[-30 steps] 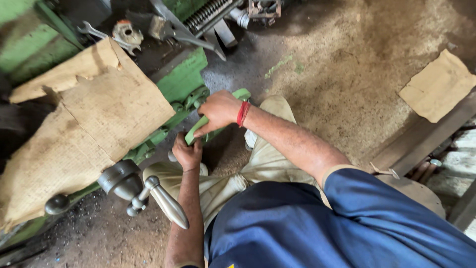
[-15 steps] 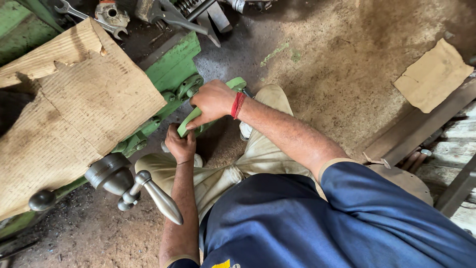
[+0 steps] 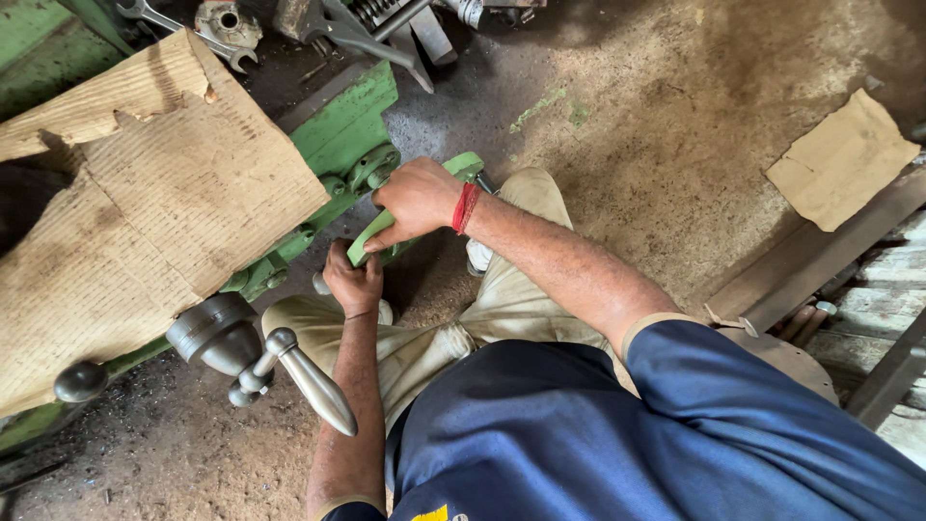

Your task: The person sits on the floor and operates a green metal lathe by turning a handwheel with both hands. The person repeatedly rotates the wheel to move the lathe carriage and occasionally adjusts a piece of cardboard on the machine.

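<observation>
My right hand [image 3: 417,201], with a red thread on its wrist, grips the middle of a curved green metal piece [image 3: 463,164] that sticks out from the green machine [image 3: 347,121]. My left hand [image 3: 353,280] is just below it. It is closed around the lower end of that green piece, next to a short grey metal stub [image 3: 319,284]. Both hands sit above my bent knees in light trousers. What the left fingers enclose is partly hidden.
Torn cardboard [image 3: 145,193] covers the machine top. A grey crank with a polished metal handle [image 3: 313,386] and a round knob [image 3: 81,381] stick out at the left. Wrenches and metal parts [image 3: 227,24] lie at the top. On the dusty floor at the right lie more cardboard [image 3: 841,159] and metal bars [image 3: 810,260].
The view has shifted a little, so the machine sits lower and further left. Both hands stay on the green piece in almost the same place.
</observation>
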